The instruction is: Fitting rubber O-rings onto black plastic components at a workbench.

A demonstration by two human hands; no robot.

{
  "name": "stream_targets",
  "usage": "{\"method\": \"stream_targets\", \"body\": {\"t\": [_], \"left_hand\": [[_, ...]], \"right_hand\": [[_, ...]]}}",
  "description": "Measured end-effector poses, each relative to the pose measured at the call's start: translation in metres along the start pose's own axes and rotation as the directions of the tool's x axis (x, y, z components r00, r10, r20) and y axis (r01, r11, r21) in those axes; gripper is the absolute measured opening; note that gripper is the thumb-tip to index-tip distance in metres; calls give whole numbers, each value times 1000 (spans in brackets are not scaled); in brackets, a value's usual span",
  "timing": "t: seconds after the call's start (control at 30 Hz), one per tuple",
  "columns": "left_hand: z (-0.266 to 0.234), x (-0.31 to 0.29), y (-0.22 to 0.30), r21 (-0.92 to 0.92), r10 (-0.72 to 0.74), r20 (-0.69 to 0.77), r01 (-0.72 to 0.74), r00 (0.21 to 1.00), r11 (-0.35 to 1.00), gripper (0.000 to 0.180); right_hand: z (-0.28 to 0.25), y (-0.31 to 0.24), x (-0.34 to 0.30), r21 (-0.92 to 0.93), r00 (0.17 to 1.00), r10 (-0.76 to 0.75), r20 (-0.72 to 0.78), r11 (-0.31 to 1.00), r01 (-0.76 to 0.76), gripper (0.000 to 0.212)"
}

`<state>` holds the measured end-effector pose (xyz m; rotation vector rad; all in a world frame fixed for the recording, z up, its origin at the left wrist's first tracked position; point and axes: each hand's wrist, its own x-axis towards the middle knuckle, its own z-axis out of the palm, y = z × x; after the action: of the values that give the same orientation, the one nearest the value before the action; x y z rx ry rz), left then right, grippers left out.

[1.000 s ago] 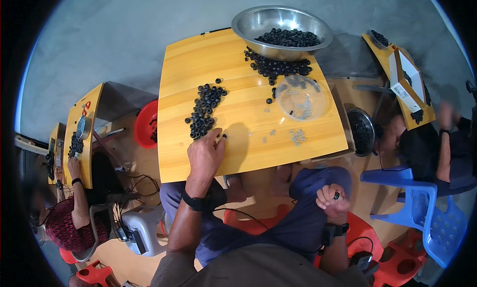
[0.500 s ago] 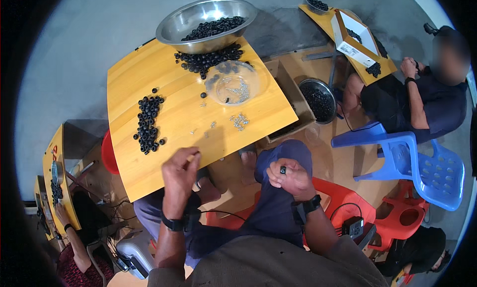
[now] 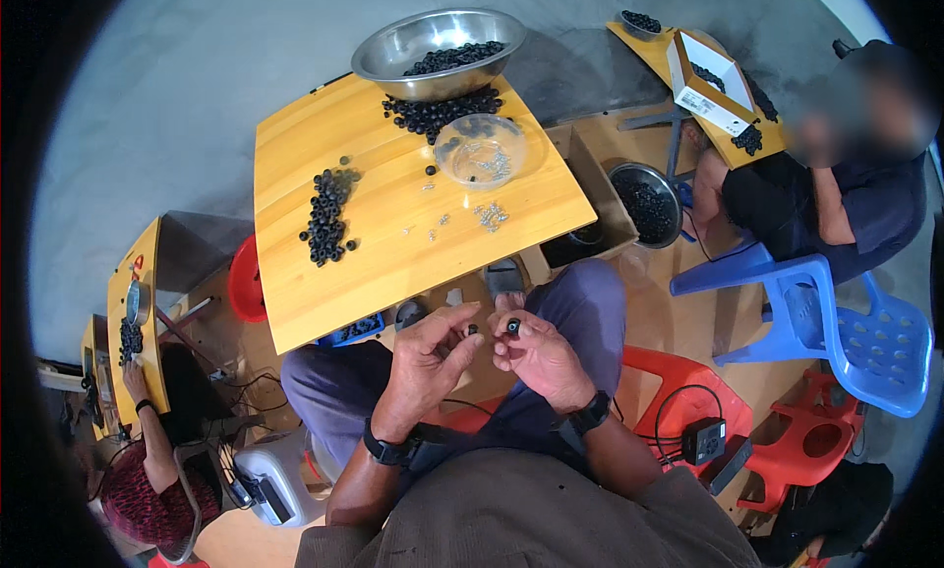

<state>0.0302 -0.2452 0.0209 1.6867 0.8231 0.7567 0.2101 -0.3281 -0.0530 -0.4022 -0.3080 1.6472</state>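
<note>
Head view: we pinch a small black piece between thumb and finger of our left hand, its grip narrow, and just beside it our right hand holds a black ring-shaped piece at its fingertips. Beyond both hands, on the yellow wooden table, we see loose black round beads ahead and leftward of the left hand, and a clear round plastic tub straight ahead.

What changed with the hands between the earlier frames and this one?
The left hand drew back from the black bead pile to over the lap, pinching a small black piece. The right hand came inward from the right thigh to face it, still holding another black piece. The metal bowl and clear tub stayed put.
</note>
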Motion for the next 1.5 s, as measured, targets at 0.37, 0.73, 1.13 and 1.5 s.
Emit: {"method": "stream_targets", "body": {"t": [0.37,0.73,1.13,1.5], "left_hand": [[-6,-25,2,469,373,71,-361,925,806,22],[-10,-30,-10,165,316,112,-331,942,929,21],[-11,-42,-17,476,395,128,-405,910,780,18],[-12,-54,-24,-9,175,-190,-180,966,984,19]], "right_hand": [[18,19,-12,-244,997,77,1,967,-74,33],[-4,34,-24,166,983,184,6,969,-182,20],[-13,44,-21,183,979,205,-20,963,-198,26],[13,47,1,72,980,178,93,980,-185,27]]}}
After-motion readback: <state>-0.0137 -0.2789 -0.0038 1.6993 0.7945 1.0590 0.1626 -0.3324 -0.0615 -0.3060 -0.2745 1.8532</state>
